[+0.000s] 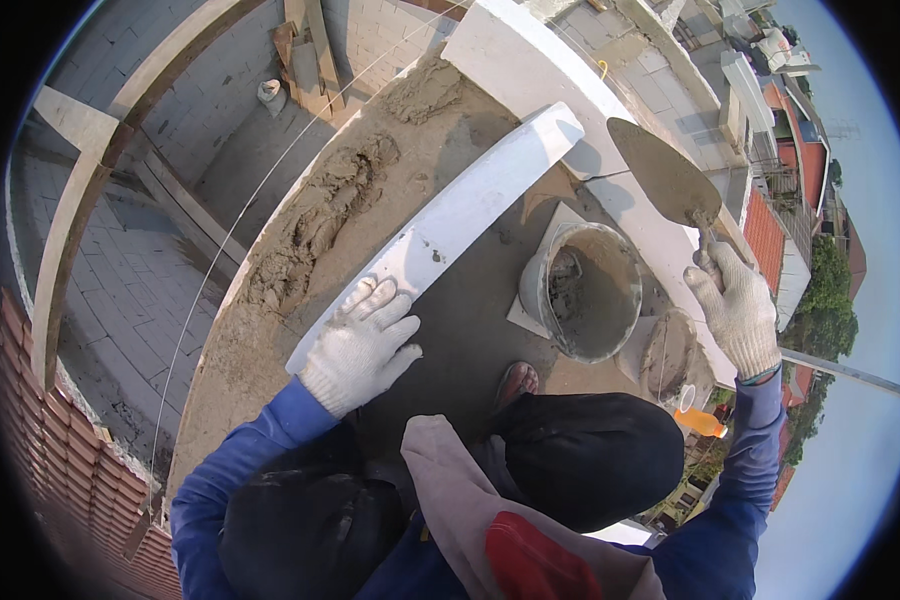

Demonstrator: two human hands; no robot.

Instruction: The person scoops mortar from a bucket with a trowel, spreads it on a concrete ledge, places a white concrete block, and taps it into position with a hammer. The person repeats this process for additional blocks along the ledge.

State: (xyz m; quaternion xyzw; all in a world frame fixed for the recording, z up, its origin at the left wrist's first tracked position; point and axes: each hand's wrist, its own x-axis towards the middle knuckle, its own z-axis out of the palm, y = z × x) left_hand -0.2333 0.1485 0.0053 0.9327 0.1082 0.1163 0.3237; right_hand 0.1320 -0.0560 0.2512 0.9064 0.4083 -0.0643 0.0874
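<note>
A long white block (450, 228) sits near the middle, with wet, lumpy mortar (325, 200) on its 10 o'clock side and dark gray floor (450, 350) on its 4 o'clock side. The block is like a long, thin slab. Its long way runs on a slant, with the near end toward 7 or 8 o'clock and the far end toward 1 or 2 o'clock. The left hand (362, 345), in a white glove, rests on the near end. Its fingers are spread a little and lie flat, pointing about 1 o'clock, and they are not wrapped around anything. I cannot tell if they push down. The right hand (738, 310), in a white glove too, is over at 3 o'clock. Its fingers are curled up around the handle of a trowel (662, 172). The trowel's long way goes from 5 o'clock to 11 o'clock, and its tip points to 11 o'clock, near the far end of the block. At 9 o'clock from the right hand is a gray bucket (536, 295) with some gray stuff inside. It stands on a pale board (526, 318). A bottle (705, 424) of orange drink is about 6 o'clock from that hand. A thin string (210, 265) runs past the mortar, over toward 9 o'clock.
</note>
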